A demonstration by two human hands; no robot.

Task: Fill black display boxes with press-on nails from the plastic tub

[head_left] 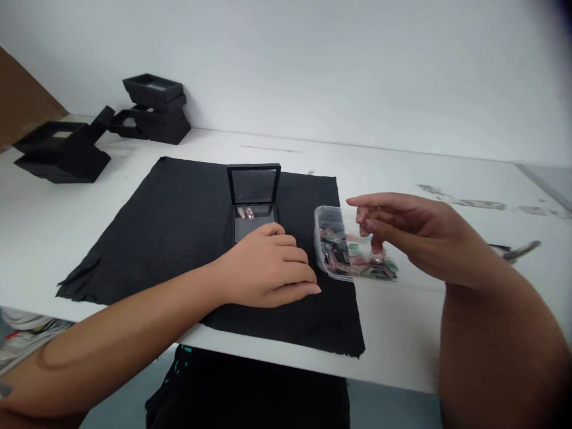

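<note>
An open black case [254, 202] with a clear-windowed lid stands on a black cloth [192, 214]. Inside its base lie a few press-on nails [249, 213], pinkish and glittery. My left hand [272, 268] rests palm down, covering the case's front right corner; its fingers are loosely bent, with nothing seen in them. To the right, a clear plastic tub [322, 262] holds many mixed press-on nails [339, 247] in pink, green and dark colours. Over the tub's right side hovers my right hand [402, 229], index finger stretched out, other fingers curved and apart from the thumb.
Black cases are stacked at the back left [156, 110], and more sit at the far left [62, 152]. A thin metal tool [521, 251] lies right of my right hand. The white table [402, 333] meets a white wall [335, 71] behind.
</note>
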